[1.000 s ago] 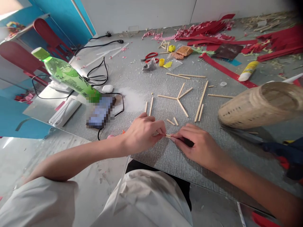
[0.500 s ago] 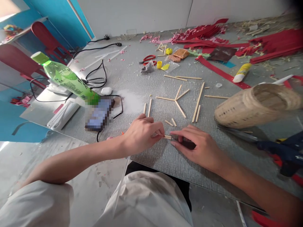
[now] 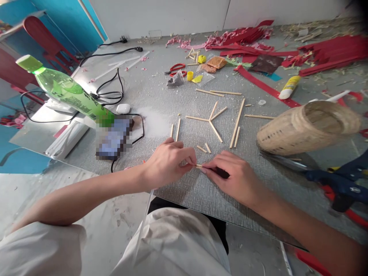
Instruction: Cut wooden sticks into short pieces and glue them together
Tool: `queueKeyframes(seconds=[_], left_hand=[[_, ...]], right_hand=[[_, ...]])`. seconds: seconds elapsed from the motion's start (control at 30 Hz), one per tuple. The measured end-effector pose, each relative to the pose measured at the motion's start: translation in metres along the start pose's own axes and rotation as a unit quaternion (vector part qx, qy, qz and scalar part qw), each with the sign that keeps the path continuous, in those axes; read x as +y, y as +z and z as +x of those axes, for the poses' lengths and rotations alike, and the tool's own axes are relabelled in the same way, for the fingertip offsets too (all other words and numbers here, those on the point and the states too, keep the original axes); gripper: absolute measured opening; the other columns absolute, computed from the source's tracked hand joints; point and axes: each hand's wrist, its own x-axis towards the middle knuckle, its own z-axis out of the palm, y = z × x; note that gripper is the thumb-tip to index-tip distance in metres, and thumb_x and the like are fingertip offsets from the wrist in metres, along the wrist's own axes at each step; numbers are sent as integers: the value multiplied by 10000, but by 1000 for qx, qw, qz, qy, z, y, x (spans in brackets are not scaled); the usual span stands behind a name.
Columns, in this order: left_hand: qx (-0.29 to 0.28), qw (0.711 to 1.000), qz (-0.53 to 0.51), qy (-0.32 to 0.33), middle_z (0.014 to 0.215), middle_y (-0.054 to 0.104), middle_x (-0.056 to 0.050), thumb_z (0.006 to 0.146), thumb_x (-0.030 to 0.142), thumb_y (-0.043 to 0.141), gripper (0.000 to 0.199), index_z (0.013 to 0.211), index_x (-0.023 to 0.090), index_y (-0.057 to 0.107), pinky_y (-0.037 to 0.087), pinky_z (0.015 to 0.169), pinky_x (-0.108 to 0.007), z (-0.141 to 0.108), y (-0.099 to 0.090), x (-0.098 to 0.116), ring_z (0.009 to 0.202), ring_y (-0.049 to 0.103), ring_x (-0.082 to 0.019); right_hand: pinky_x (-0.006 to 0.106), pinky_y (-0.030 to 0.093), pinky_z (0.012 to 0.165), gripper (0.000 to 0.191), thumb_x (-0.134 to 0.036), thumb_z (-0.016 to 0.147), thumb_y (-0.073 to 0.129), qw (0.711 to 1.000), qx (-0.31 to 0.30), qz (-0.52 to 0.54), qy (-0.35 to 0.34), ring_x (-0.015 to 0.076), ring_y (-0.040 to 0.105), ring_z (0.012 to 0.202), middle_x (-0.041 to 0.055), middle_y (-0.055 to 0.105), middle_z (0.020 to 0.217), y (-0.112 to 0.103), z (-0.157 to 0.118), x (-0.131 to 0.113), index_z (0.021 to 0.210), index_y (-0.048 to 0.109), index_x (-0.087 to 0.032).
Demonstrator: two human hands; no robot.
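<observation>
Between my two hands, low over the front of the table, is a pair of short wooden sticks. My left hand pinches their left end between thumb and fingertips. The fingertips of my right hand close on the right end. Just beyond lie two short loose pieces. Farther back, several sticks form a branching figure on the grey surface. Two upright-lying sticks are left of it, and a long and a shorter one are to its right.
A green bottle and a phone occupy the left side. At right are a brown jar, blue-handled cutters and a glue stick. Red scissors, small packets and red paper strips lie toward the back.
My right hand has moved left to the short sticks, and its fingertips have closed on their right end. My left hand still pinches the other end. The whole view has shifted slightly.
</observation>
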Motion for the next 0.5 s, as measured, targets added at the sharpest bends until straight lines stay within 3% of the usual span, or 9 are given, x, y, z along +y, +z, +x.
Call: queueKeyframes(seconds=[0.33,0.5], left_hand=[[-38,999,-30,7,827,776,47,873,59,656,160,929,208,671,403,806,-324,4,-2,1,701,682,-123],[-31,999,5,8,764,751,46,884,86,657,134,934,208,682,409,818,-326,4,-2,2,662,664,-126]], right_hand=[[348,501,724,152,-184,986,692,1000,-22,8,8,192,618,774,2,713,777,0,3,2,842,665,-226],[340,517,730,41,-208,974,714,1000,-4,0,-1,190,627,772,8,706,790,-5,-1,0,1000,738,-229]])
